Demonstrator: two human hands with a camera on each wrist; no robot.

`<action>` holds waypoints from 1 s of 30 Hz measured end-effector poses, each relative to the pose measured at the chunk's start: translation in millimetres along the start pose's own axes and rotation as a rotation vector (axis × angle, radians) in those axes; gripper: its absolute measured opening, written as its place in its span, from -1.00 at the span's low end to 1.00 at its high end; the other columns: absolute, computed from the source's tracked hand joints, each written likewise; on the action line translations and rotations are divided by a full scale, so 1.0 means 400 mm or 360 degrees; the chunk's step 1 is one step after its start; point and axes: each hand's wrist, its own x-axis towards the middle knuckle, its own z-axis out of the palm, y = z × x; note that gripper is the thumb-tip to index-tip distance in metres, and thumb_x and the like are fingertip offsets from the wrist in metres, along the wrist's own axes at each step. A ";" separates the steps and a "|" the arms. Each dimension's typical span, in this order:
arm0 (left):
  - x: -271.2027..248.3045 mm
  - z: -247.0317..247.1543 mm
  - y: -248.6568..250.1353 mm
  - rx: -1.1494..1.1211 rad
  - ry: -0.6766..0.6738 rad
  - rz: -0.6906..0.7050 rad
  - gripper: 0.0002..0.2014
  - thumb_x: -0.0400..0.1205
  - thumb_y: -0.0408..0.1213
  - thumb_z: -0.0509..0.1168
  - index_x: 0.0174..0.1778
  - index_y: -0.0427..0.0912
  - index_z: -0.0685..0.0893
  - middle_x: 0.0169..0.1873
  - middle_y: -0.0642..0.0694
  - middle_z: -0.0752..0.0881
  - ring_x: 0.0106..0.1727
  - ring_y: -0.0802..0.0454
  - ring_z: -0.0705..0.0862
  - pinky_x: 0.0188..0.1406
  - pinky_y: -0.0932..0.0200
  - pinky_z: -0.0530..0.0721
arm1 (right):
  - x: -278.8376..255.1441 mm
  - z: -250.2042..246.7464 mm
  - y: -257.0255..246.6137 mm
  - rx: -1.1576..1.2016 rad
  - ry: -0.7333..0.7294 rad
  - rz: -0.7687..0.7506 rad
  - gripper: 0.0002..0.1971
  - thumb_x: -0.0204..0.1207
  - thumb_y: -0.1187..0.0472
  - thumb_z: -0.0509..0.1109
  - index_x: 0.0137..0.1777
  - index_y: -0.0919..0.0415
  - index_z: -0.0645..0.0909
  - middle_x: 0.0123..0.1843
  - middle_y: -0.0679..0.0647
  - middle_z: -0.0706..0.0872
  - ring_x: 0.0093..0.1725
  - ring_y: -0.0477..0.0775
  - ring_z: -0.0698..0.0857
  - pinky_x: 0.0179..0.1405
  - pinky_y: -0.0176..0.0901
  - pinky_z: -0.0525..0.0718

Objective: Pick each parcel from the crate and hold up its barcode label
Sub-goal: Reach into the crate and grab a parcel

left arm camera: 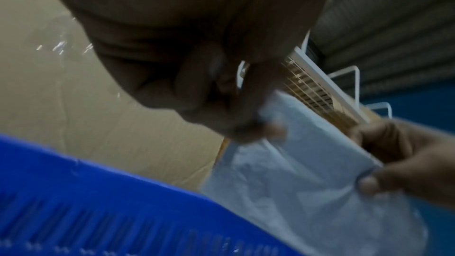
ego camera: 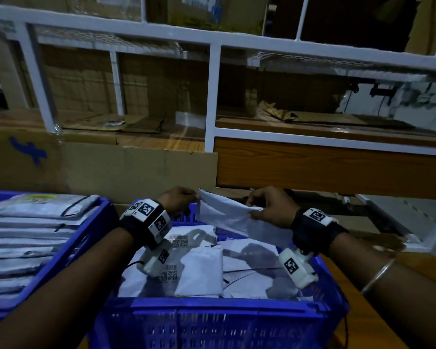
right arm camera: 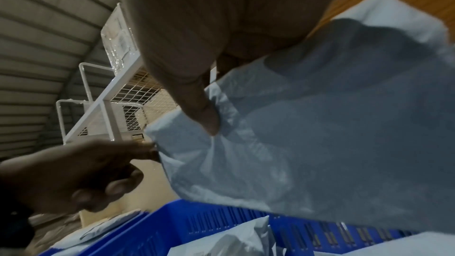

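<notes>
Both hands lifting white poly parcel over blue crate: left hand pinching corner, right hand pinching edge. No barcode label showing; next, probably flipping.

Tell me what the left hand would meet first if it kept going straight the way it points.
Likely the brown cardboard sheet standing behind the blue crate. The left hand, pinching the white parcel, points away over the crate's far rim; depth is unclear.

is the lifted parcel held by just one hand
No, the left hand and right hand each pinch the white parcel.
</notes>
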 end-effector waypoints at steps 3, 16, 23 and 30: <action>-0.018 0.001 0.013 -0.0603 -0.0106 -0.0315 -0.56 0.74 0.00 0.15 -0.01 -0.39 0.62 -0.45 -0.43 0.66 -0.67 -0.13 0.59 -0.62 0.22 0.54 | -0.008 0.012 -0.011 -0.0019 0.0044 -0.0078 -0.89 0.41 0.31 0.54 -0.16 0.09 0.73 -0.09 0.10 0.79 -0.06 0.08 0.73 -0.16 -0.04 0.65; -0.033 -0.035 0.001 -0.0211 0.0018 -0.0082 -0.29 0.46 -0.58 0.49 0.52 -0.31 0.39 0.13 -0.42 0.67 -0.04 -0.25 0.74 -0.21 0.04 0.74 | -0.024 0.071 -0.018 0.0281 -0.0238 -0.0155 -0.72 0.30 0.09 0.70 -0.03 0.15 0.79 -0.10 -0.09 0.80 -0.12 -0.30 0.72 -0.12 -0.38 0.69; -0.060 -0.052 -0.001 -0.0005 0.0054 0.0249 -0.43 0.43 -0.61 0.49 0.38 -0.32 0.58 -0.21 -0.11 0.73 -0.27 0.11 0.70 -0.36 0.34 0.68 | 0.024 0.093 -0.009 0.0240 -0.0029 -0.0007 -0.25 0.36 -0.02 0.64 0.52 0.11 0.45 0.44 0.04 0.59 0.40 0.05 0.57 0.29 -0.11 0.56; -0.078 -0.086 -0.015 -0.0067 0.0021 0.0227 -0.64 0.45 -0.50 0.52 0.15 -0.26 0.68 -0.26 -0.21 0.78 -0.27 -0.18 0.75 -0.28 0.00 0.74 | 0.056 0.117 0.011 0.0289 0.0001 -0.0032 -0.69 0.46 0.12 0.57 0.18 0.11 0.71 0.15 0.01 0.78 0.11 0.04 0.73 0.17 0.15 0.68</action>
